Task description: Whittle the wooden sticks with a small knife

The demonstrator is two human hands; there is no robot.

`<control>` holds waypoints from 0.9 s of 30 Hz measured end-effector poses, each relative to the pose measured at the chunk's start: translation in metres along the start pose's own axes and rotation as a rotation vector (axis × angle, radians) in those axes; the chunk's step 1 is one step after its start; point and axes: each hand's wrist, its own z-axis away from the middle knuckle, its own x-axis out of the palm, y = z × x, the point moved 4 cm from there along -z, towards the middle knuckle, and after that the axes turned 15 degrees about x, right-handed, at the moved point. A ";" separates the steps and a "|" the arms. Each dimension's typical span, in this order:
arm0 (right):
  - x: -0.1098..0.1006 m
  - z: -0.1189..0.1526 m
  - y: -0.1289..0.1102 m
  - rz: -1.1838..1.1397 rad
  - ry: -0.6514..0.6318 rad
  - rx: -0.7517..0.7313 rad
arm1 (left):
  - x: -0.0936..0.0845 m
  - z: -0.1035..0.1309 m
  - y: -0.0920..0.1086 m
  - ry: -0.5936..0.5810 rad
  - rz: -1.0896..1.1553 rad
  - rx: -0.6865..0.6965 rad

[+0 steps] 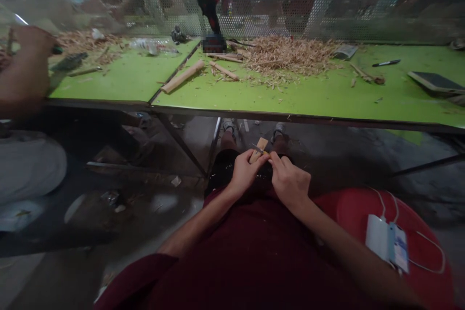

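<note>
Above my lap, my left hand (244,170) is closed around a small flat piece of pale wood (262,143), which sticks up past the fingers. My right hand (289,179) grips a small knife with a yellow handle (266,153). Its thin dark blade lies across the face of the wood, and the left thumb is beside the handle. Much of the handle is hidden by the fingers. Both hands are below the front edge of the green table (312,99).
On the table are a heap of wood shavings (286,55), a cordless drill (209,2), a wooden stick (183,76), a marker (386,63) and a dark tablet-like object (436,81). A power bank (378,236) rests on a red stool (348,203). Another person's arm (25,72) is at left.
</note>
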 end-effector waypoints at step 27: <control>-0.009 -0.020 0.022 0.073 -0.182 -0.194 | 0.001 0.007 -0.003 -0.111 -0.088 0.092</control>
